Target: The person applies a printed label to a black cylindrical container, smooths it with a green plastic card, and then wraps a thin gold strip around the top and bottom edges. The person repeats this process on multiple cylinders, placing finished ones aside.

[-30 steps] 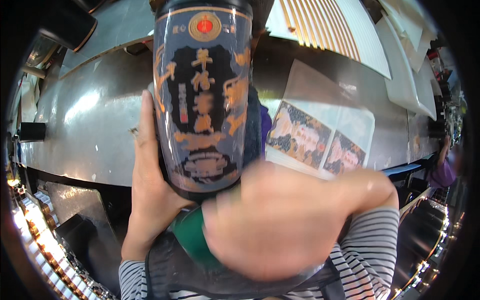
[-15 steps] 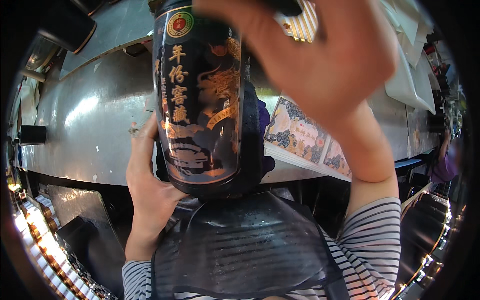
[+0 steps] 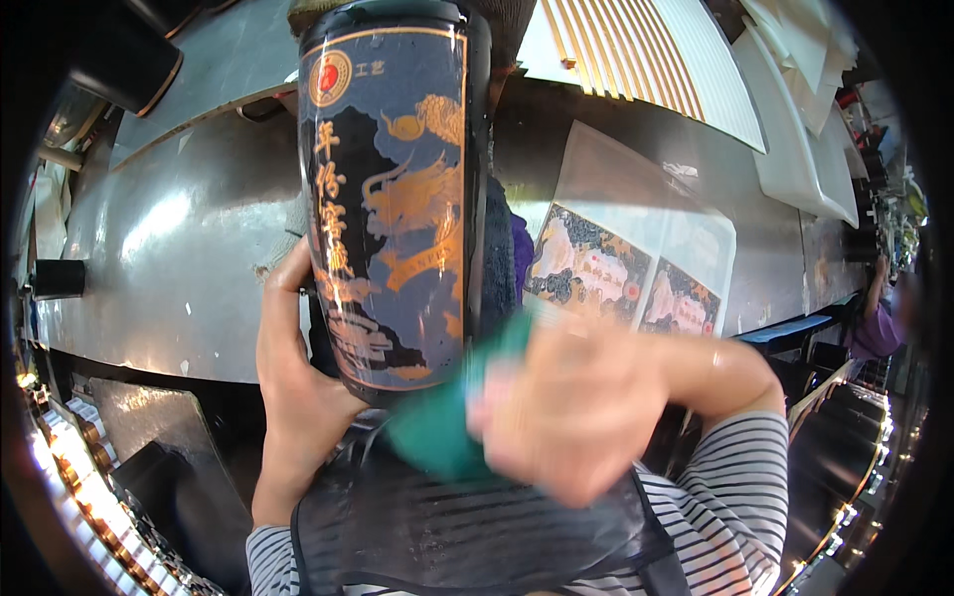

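Note:
A large black cylindrical bottle (image 3: pixel 393 219), decorated with a gold-edged panel and a dragon, lies in front of me with its lower end toward my body. My left hand (image 3: pixel 303 382) grips its lower left side, thumb along the near end. My right hand (image 3: pixel 581 407) is smeared by motion just right of that end. It holds a flat green scraper (image 3: pixel 437 427), whose blade overlaps the bottle's lower right edge. The panel looks wet and shiny. Dark and purple cloth (image 3: pixel 521 248) shows behind the bottle.
Printed decal sheets (image 3: pixel 596 263) lie on the metal table (image 3: pixel 189 298) to the right. Beyond them are a white sheet with gold strips (image 3: pixel 646 60) and a white tray (image 3: pixel 795 159). Black cylinders (image 3: pixel 129 74) stand at the far left; another person (image 3: pixel 879 318) is at far right.
My right hand has swept from the bottle's far end down to its near end, bringing the green scraper into view. The bottle has shifted slightly; my left hand keeps its grip.

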### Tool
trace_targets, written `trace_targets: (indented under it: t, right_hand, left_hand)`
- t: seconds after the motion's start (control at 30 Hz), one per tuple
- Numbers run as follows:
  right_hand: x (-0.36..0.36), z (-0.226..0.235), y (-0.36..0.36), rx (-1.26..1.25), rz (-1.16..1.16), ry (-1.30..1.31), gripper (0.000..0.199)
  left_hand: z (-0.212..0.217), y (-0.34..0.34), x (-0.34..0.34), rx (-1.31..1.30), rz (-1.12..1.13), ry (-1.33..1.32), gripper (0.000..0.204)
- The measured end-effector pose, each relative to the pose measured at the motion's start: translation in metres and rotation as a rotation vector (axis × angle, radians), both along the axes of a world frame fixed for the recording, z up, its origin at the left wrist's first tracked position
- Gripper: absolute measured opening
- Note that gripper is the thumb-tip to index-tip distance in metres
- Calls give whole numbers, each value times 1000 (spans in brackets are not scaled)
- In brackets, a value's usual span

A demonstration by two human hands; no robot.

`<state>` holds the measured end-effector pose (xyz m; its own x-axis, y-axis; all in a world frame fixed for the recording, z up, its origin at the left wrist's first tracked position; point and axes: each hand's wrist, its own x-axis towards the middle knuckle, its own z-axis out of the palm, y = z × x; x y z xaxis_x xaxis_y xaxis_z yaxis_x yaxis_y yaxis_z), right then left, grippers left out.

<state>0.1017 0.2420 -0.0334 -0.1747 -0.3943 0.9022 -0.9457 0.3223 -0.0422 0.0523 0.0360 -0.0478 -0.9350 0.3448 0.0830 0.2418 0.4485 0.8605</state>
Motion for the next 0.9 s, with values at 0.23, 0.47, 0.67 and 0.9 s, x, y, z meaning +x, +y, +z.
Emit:
trace_targets:
  t: [0.23,0.47,0.67,0.9]
  right_hand:
    - [-79,36,34,-333,-499,-390,13]
    - [-6,19,4,123,56,-320,22]
    - [-90,39,30,-221,-412,-95,19]
    - [-40,34,4,89,-91,-398,16]
  left_hand:
    - [7,-1,-1,31,-22,-35,83]
    - [7,-9,-17,-182,-166,2,99]
    - [16,-13,-15,-193,-216,-69,92]
    - [13,-24,-11,-258,-280,77,90]
